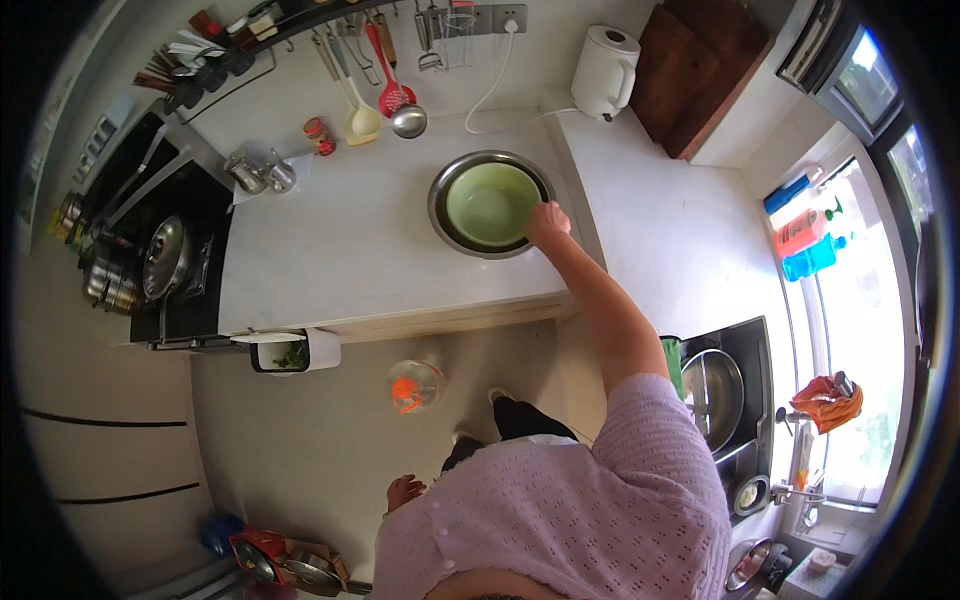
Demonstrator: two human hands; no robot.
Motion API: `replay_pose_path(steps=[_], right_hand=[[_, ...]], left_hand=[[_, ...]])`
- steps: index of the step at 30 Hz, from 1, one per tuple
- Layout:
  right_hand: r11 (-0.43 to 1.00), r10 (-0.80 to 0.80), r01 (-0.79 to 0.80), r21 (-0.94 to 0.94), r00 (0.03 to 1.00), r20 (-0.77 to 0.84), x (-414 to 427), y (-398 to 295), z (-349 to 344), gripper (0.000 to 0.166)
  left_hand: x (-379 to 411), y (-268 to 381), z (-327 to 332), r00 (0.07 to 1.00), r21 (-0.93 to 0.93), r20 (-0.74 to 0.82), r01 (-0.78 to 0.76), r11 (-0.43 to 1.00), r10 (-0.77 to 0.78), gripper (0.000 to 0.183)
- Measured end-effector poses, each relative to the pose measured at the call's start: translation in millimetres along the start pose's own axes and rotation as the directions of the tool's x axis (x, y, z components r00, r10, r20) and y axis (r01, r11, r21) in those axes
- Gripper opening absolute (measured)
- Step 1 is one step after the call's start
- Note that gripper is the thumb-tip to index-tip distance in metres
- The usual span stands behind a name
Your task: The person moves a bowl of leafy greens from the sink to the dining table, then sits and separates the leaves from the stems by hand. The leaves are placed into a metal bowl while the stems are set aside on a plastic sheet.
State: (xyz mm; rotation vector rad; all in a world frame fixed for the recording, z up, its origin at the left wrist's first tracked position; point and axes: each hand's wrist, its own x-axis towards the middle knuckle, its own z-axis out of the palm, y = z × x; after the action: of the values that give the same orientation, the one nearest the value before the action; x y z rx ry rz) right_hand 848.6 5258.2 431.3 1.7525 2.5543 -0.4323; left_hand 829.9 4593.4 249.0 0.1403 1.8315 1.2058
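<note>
My right hand reaches out to the counter and grips the right rim of a light green bowl. The green bowl sits inside a wider stainless steel bowl on the white counter; both are near the wall side. Nothing shows inside the green bowl. My left hand hangs low beside my body, its fingers loosely curled, with nothing seen in it.
A red-lidded jar and steel cruets stand left on the counter. Beyond are a white kettle and wooden boards. A waste bin hangs at the edge; a clear plastic container stands on the floor. The sink is right.
</note>
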Motion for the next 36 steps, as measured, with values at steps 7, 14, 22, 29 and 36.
replay_pose_path(steps=[7, 14, 22, 29, 36], right_hand=[[0.980, 0.109, -0.110, 0.166, 0.994, 0.015, 25, -15, 19, 0.026], [0.886, 0.212, -0.216, 0.409, 0.976, 0.057, 57, -10, 25, 0.023], [0.271, 0.196, -0.175, 0.947, 0.973, 0.124, 53, 62, -38, 0.023], [0.346, 0.519, -0.198, 0.917, 0.855, -0.011, 71, 169, -74, 0.027], [0.870, 0.448, -0.349, 0.347, 0.855, -0.263, 68, 274, -68, 0.044]], left_hand=[[40, 49, 6, 0.989, -0.238, 0.025, 0.148, 0.960, -0.146, 0.034], [60, 27, -30, 0.997, 0.066, -0.055, 0.062, 0.996, -0.058, 0.032], [38, 9, -25, 0.914, -0.147, -0.120, 0.370, 0.917, -0.387, 0.047], [42, 30, -15, 0.920, -0.189, -0.060, 0.371, 0.909, -0.388, 0.051], [41, 45, -14, 0.923, -0.197, -0.052, 0.364, 0.910, -0.381, 0.042]])
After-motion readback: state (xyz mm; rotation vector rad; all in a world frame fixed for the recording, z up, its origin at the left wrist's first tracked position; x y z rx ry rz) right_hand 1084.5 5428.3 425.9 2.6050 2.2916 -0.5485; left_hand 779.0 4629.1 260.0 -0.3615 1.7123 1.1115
